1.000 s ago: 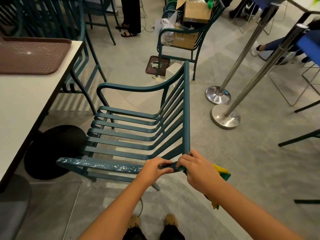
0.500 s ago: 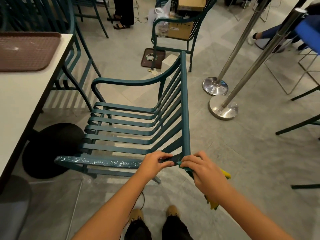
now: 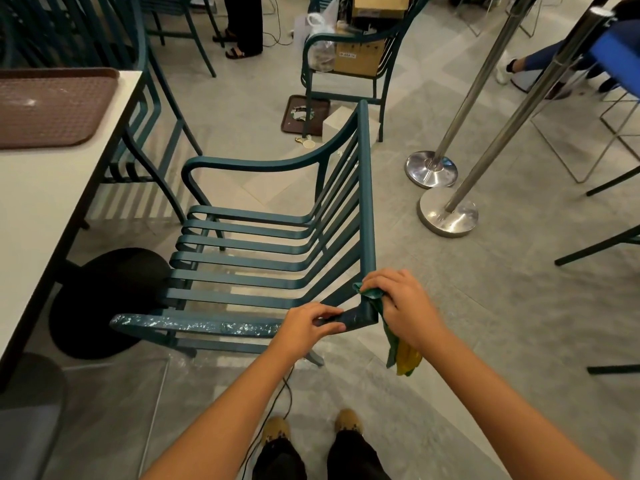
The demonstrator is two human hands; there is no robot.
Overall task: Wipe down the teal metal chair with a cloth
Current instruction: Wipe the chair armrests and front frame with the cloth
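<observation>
The teal metal chair [image 3: 263, 261] stands on the floor in front of me, its slatted seat facing left and its backrest top rail running away from me. White flecks cover its near armrest. My left hand [image 3: 308, 323] grips that near armrest close to the corner. My right hand [image 3: 401, 306] presses a green and yellow cloth [image 3: 401, 355] against the corner where the armrest meets the backrest rail. The cloth's loose end hangs below my right hand.
A white table [image 3: 45, 202] with a brown tray [image 3: 52, 109] stands at left on a black round base [image 3: 107, 299]. Two steel stanchions [image 3: 446, 209] stand to the right. Another teal chair [image 3: 346, 57] holding boxes is behind. A person's feet [image 3: 235, 46] are at the far back.
My right hand with the cloth has slid from the near side of the corner up onto the base of the backrest rail. The left hand stays on the armrest.
</observation>
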